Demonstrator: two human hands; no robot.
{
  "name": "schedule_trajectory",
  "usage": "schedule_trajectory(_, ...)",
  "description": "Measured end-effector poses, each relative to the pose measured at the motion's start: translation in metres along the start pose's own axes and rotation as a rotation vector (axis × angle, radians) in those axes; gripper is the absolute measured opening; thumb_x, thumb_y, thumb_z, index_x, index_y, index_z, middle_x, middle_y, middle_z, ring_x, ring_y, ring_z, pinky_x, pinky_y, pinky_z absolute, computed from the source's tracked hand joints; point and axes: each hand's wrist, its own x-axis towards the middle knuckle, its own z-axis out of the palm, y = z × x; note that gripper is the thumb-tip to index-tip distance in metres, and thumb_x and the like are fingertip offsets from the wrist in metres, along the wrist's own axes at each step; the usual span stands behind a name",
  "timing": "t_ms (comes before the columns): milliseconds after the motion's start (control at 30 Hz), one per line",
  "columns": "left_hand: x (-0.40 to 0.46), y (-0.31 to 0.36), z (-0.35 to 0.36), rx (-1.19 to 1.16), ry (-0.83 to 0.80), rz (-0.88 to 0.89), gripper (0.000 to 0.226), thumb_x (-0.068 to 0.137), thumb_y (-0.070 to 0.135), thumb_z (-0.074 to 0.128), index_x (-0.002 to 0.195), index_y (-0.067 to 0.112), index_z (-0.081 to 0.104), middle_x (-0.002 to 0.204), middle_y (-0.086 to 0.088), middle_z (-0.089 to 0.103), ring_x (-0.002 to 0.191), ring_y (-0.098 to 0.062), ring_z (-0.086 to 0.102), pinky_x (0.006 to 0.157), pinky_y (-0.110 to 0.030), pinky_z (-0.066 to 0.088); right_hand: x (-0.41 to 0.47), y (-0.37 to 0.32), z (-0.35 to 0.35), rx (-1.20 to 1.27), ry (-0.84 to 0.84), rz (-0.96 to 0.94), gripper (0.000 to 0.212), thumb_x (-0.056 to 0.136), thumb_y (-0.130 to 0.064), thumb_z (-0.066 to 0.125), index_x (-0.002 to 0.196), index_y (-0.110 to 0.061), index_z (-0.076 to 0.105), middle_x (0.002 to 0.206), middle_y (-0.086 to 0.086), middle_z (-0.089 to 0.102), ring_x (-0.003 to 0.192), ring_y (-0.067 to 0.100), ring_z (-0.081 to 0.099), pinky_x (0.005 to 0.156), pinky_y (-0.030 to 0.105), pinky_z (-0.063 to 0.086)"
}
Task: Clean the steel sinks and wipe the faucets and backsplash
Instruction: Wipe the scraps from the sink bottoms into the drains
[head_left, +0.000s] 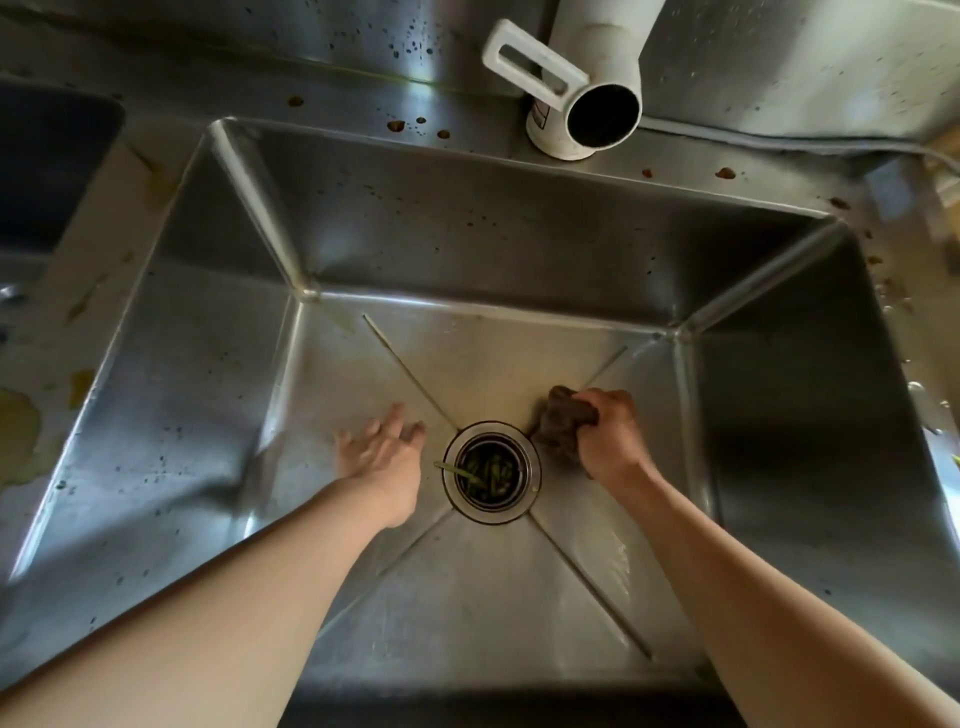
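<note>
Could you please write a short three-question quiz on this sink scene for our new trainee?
1. True or false: the right hand grips the dark scouring pad on the sink floor.
2. Where does the left hand lie relative to the drain? A) left of it, fingers spread B) inside it C) on the white faucet
3. Fill in: green scraps sit in the ____.

Key: 1 true; 2 A; 3 drain
</note>
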Motion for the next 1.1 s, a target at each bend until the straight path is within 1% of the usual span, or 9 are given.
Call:
schedule_trajectory(100, 0.002, 0.001, 0.000, 0.015, -0.025, -0.002, 0.093, 0.078, 0.004, 0.059, 0.152, 0.025, 0.007, 0.159, -0.004, -0.012, 0.144, -0.028, 0.012, 0.113, -0.048, 0.019, -0.015, 0.009, 0.012, -0.105, -0.002, 0.211, 0.048, 0.081, -0.006, 0.050, 0.125, -0.025, 0.052, 0.130, 0.012, 0.038, 0.109, 0.035, 0.052, 0.098, 0.032, 0.044)
schedule_trajectory(167, 0.003, 0.002, 0.000, 0.028, -0.035, -0.005, 0.094, 0.079, 0.004, 0.059, 0.152, 0.025, 0.005, 0.159, -0.005, -0.013, 0.144, -0.028, 0.011, 0.114, -0.049, 0.018, -0.031, 0.000, 0.026, -0.082, 0.015, 0.210, 0.050, 0.085, -0.005, 0.048, 0.134, -0.017, 0.044, 0.133, 0.014, 0.031, 0.112, 0.037, 0.047, 0.100, 0.030, 0.038)
schedule_trajectory(333, 0.004, 0.003, 0.000, 0.037, -0.049, 0.001, 0.093, 0.079, 0.004, 0.058, 0.152, 0.025, 0.004, 0.158, -0.005, -0.013, 0.144, -0.028, 0.010, 0.114, -0.050, 0.019, -0.051, -0.023, 0.059, 0.005, -0.107, 0.089, 0.045, 0.083, 0.000, 0.048, 0.126, -0.013, 0.048, 0.130, 0.008, 0.032, 0.113, 0.031, 0.044, 0.103, 0.033, 0.039)
schedule_trajectory(433, 0.002, 0.001, -0.001, 0.023, -0.043, 0.013, 0.090, 0.078, 0.004, 0.057, 0.151, 0.025, 0.008, 0.159, -0.005, -0.010, 0.143, -0.028, 0.015, 0.114, -0.050, 0.020, -0.060, -0.029, 0.056, 0.131, -0.120, 0.098, 0.041, 0.080, 0.001, 0.044, 0.119, -0.010, 0.055, 0.122, 0.010, 0.042, 0.103, 0.029, 0.052, 0.094, 0.036, 0.048)
schedule_trajectory(500, -0.004, 0.000, -0.001, 0.026, -0.043, 0.026, 0.089, 0.078, 0.003, 0.057, 0.151, 0.025, 0.011, 0.159, -0.006, -0.007, 0.142, -0.027, 0.018, 0.114, -0.049, 0.019, -0.065, -0.028, 0.046, 0.224, 0.011, 0.163, 0.036, 0.078, -0.003, 0.043, 0.111, -0.009, 0.058, 0.115, 0.015, 0.049, 0.092, 0.030, 0.057, 0.085, 0.040, 0.054)
schedule_trajectory(567, -0.011, 0.002, 0.002, 0.031, -0.053, 0.028, 0.089, 0.078, 0.002, 0.057, 0.151, 0.025, 0.012, 0.159, -0.007, -0.003, 0.142, -0.027, 0.020, 0.114, -0.049, 0.015, -0.067, -0.018, 0.032, 0.201, 0.071, 0.257, 0.035, 0.081, -0.005, 0.044, 0.114, -0.009, 0.054, 0.116, 0.015, 0.046, 0.092, 0.033, 0.057, 0.088, 0.040, 0.052)
schedule_trajectory(767, -0.023, 0.003, 0.012, 0.029, -0.117, 0.024, 0.091, 0.079, 0.003, 0.058, 0.151, 0.028, 0.009, 0.159, -0.005, -0.013, 0.144, -0.028, 0.012, 0.116, -0.050, 0.015, -0.071, 0.008, 0.025, 0.067, 0.019, 0.617, 0.045, 0.087, -0.014, 0.055, 0.127, -0.006, 0.036, 0.130, 0.018, 0.028, 0.108, 0.041, 0.051, 0.099, 0.041, 0.045)
schedule_trajectory(967, -0.022, 0.003, 0.010, 0.029, -0.137, 0.033, 0.097, 0.078, -0.005, 0.057, 0.152, 0.029, 0.003, 0.158, -0.005, -0.019, 0.146, -0.027, 0.004, 0.117, -0.050, 0.012, -0.058, -0.023, 0.059, 0.131, -0.035, 0.553, 0.051, 0.085, -0.010, 0.058, 0.131, -0.003, 0.034, 0.133, 0.018, 0.027, 0.113, 0.039, 0.050, 0.101, 0.039, 0.043)
schedule_trajectory(1100, -0.022, 0.002, 0.011, 0.021, -0.139, 0.034, 0.096, 0.080, -0.004, 0.056, 0.152, 0.031, 0.004, 0.158, -0.005, -0.019, 0.146, -0.027, 0.004, 0.116, -0.049, 0.013, -0.049, -0.024, 0.054, 0.217, -0.082, 0.480, 0.043, 0.082, -0.016, 0.064, 0.121, -0.009, 0.049, 0.128, 0.015, 0.041, 0.105, 0.033, 0.056, 0.096, 0.038, 0.049)
